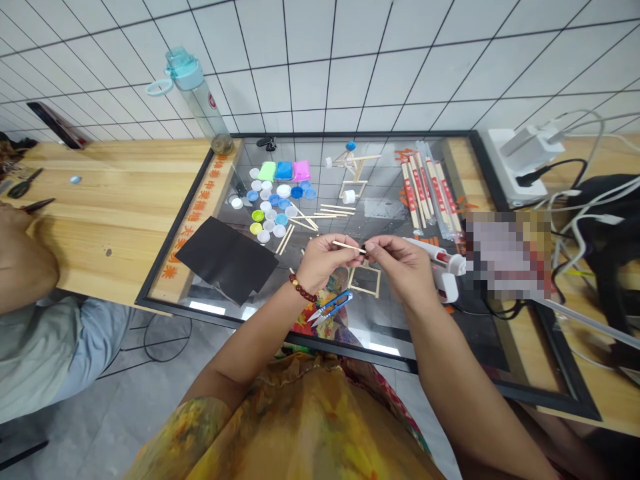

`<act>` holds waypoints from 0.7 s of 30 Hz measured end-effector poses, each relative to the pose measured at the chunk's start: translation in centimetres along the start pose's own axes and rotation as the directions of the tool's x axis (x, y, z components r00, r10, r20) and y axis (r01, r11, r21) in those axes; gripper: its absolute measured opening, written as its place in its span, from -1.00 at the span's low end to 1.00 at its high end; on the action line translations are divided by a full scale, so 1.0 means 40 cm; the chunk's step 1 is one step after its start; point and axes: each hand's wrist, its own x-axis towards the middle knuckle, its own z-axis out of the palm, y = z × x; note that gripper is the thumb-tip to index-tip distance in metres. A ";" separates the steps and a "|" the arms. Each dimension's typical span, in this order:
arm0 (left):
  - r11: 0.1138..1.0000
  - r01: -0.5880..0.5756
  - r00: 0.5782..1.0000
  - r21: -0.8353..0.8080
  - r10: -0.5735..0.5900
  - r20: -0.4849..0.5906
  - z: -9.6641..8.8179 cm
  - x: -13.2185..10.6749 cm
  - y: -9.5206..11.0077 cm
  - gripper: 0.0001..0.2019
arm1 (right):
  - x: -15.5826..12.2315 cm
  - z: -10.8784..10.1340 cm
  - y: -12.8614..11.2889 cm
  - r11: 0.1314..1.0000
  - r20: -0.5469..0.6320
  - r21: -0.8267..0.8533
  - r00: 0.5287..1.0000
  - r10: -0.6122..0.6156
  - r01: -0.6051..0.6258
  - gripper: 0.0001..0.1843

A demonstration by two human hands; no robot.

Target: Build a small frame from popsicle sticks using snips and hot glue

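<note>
My left hand [327, 257], with a beaded bracelet at the wrist, pinches a thin wooden stick [345, 246]. At the stick's right end, the closed fingertips of my right hand [403, 263] meet it around a small dark piece [363, 249] too small to name. Below my hands a square frame of sticks [367, 291] lies on the glass, partly hidden. Nearer me are blue-handled thread snips [331, 308]. Just right of my right hand rests a white glue gun [443, 263]. Loose sticks [303, 217] lie beyond my left hand.
Bottle caps [283, 191] and coloured clay packs [284, 171] sit at the back left, near a tall water bottle [203, 107]. Black paper [227, 260] lies left. Wrapped chopsticks [430, 190], a power strip [515, 173] and cables are right. A person's arm [25, 260] shows far left.
</note>
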 end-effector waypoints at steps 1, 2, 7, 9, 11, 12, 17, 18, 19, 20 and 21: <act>1.000 0.001 1.000 0.003 -0.001 0.000 0.000 -0.001 0.000 -0.74 | 0.000 0.000 -0.002 1.000 0.000 0.003 1.000 0.002 -0.002 -0.82; 1.000 0.002 1.000 0.008 -0.002 -0.001 0.000 -0.001 0.001 -0.74 | 0.000 0.000 -0.003 1.000 0.001 0.003 1.000 0.000 0.000 -0.82; 0.999 -0.001 1.000 0.041 0.001 -0.016 -0.001 -0.001 0.003 -0.77 | 0.000 -0.001 -0.003 1.000 -0.001 -0.026 1.000 -0.009 0.009 -0.81; 0.999 -0.002 1.000 0.042 0.003 -0.016 -0.002 0.000 0.002 -0.78 | 0.000 -0.002 0.000 0.999 -0.002 -0.035 1.000 -0.013 0.013 -0.81; 0.999 -0.001 1.000 0.040 0.001 -0.014 -0.003 0.001 0.000 -0.79 | 0.000 -0.002 0.002 0.999 0.002 -0.037 1.000 -0.017 0.017 -0.80; 0.999 0.000 1.000 0.039 0.000 -0.012 -0.003 0.001 0.000 -0.78 | 0.000 -0.002 0.003 0.999 0.005 -0.037 1.000 -0.016 0.017 -0.80; 1.000 0.019 1.000 -0.001 -0.019 -0.015 -0.003 0.003 0.000 -0.77 | 0.001 -0.004 0.005 1.000 -0.011 -0.019 1.000 -0.018 0.018 -0.83; 1.000 0.026 0.999 -0.018 -0.026 -0.020 -0.003 0.003 0.001 -0.76 | 0.002 -0.005 0.004 1.000 -0.021 -0.012 1.000 -0.020 0.020 -0.83; 0.999 0.032 0.999 -0.034 -0.033 -0.025 -0.004 0.004 0.002 -0.76 | 0.002 -0.005 0.002 1.000 -0.031 -0.006 0.999 -0.022 0.022 -0.84; 0.998 0.038 0.999 -0.045 -0.039 -0.031 -0.004 0.004 0.004 -0.76 | 0.002 -0.005 0.000 1.000 -0.039 -0.002 0.999 -0.021 0.021 -0.83; 0.998 0.041 0.998 -0.049 -0.043 -0.037 -0.003 0.003 0.005 -0.76 | 0.002 -0.005 -0.003 1.000 -0.039 0.000 0.999 -0.017 0.017 -0.83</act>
